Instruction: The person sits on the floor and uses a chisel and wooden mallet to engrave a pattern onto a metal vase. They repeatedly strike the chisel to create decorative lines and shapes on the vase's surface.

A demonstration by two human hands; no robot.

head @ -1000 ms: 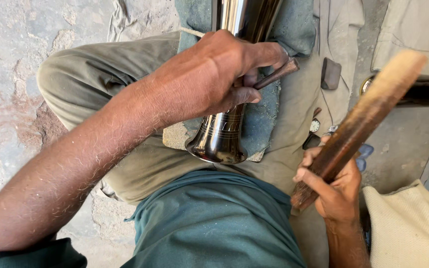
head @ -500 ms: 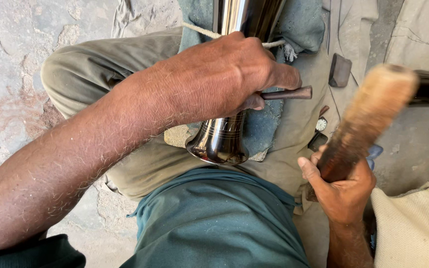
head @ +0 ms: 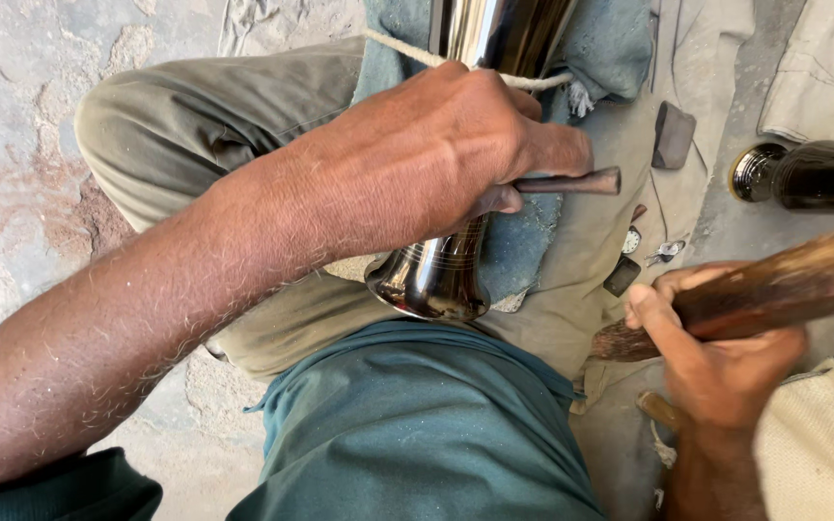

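Grip, left hand [head: 436, 159]: we close it around a thin metal punch [head: 571, 181], whose tip juts toward 3 o'clock. Beneath it lies a polished metal vase [head: 446, 270], flared mouth at 6 o'clock, resting on blue cloth [head: 523, 251] over our lap, with a rope [head: 407, 50] across it at 12 o'clock. Grip, right hand [head: 716, 357]: at 4 o'clock, we clench it on a wooden mallet handle [head: 784, 285] slanting toward 2 o'clock. Dark glossy vessel [head: 803, 176] at 2 o'clock; small dark block [head: 673, 135] near 1 o'clock.
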